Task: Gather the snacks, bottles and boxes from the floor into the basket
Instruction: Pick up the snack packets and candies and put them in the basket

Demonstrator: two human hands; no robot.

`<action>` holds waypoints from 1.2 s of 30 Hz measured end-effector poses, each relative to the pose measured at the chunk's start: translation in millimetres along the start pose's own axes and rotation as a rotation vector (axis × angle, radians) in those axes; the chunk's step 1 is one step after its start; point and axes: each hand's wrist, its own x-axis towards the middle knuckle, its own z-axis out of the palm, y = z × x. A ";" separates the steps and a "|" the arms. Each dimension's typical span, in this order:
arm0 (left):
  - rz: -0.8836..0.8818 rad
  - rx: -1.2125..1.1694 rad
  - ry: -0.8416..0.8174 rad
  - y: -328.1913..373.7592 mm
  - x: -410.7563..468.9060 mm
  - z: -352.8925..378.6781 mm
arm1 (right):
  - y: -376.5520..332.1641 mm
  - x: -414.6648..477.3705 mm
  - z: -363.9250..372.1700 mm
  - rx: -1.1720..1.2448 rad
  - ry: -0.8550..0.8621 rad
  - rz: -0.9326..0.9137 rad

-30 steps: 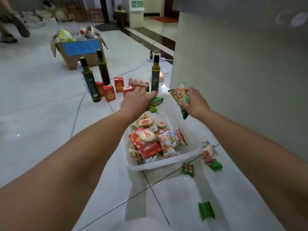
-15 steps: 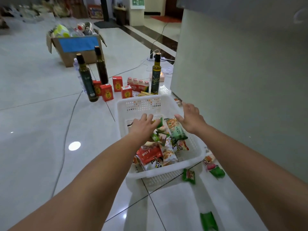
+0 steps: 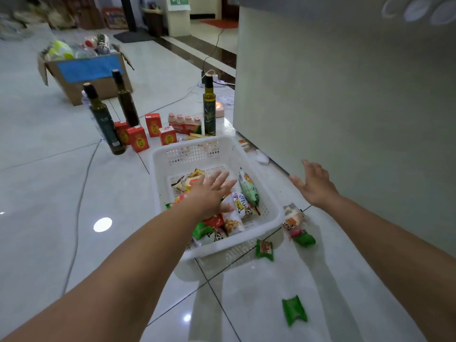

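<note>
A white perforated basket (image 3: 195,151) stands on the tiled floor, holding several snack packets, among them a pale green packet (image 3: 249,190). My left hand (image 3: 209,193) hovers open over the snacks in the basket. My right hand (image 3: 314,185) is open and empty, to the right of the basket near the wall. Behind the basket stand three dark bottles (image 3: 103,119), several red boxes (image 3: 138,139) and a pack of small drink bottles (image 3: 185,122). Loose snacks (image 3: 293,218) and green packets (image 3: 264,249) lie on the floor at the basket's right front.
A pale wall or cabinet (image 3: 345,107) rises close on the right. A cardboard box (image 3: 86,72) full of items stands farther back. A grey cable (image 3: 81,193) runs across the floor on the left. Another green packet (image 3: 294,309) lies near my feet.
Both hands brought packets from beyond the basket's far edge into it and let them go. Now both are open, and the right hand has swung out to the right.
</note>
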 end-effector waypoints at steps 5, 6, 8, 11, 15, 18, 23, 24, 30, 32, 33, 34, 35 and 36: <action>0.131 0.035 -0.004 42.3 3.6 3.4 | 49.0 -28.7 11.5 -0.002 -0.016 0.035; 0.158 0.049 -0.002 49.2 6.4 3.1 | 60.9 -35.2 15.3 -0.009 -0.021 0.044; 0.207 0.061 0.006 62.2 12.6 -0.6 | 84.6 -48.7 24.4 -0.019 -0.033 0.070; 0.233 0.010 0.010 82.2 21.2 -4.2 | 114.5 -63.9 41.4 -0.011 -0.042 0.115; 0.257 -0.042 0.015 109.6 26.7 11.4 | 139.8 -70.3 66.2 -0.003 -0.070 0.125; 0.249 -0.048 0.031 123.3 20.9 28.4 | 152.0 -71.4 78.4 -0.039 -0.118 0.121; 0.390 -0.092 0.139 142.9 4.5 55.2 | 150.1 -51.7 84.6 -0.096 -0.158 0.095; 0.455 -0.099 0.161 146.8 3.4 59.8 | 146.8 -43.7 86.4 -0.051 -0.146 0.111; 0.531 -0.187 0.060 162.3 6.9 91.2 | 125.3 -1.2 111.8 0.257 -0.142 0.315; 0.428 -0.269 -0.028 162.7 12.1 102.3 | 121.7 8.4 119.2 0.259 -0.160 0.321; 0.388 -0.302 -0.064 162.8 15.0 107.6 | 120.7 13.1 122.5 0.252 -0.167 0.322; 0.354 -0.332 -0.091 162.9 17.8 112.2 | 119.6 17.9 125.5 0.252 -0.171 0.327; 0.323 -0.364 -0.119 163.6 20.3 116.1 | 118.3 22.8 128.3 0.266 -0.173 0.339; 0.293 -0.401 -0.145 164.6 22.9 119.7 | 116.3 27.9 130.9 0.286 -0.173 0.354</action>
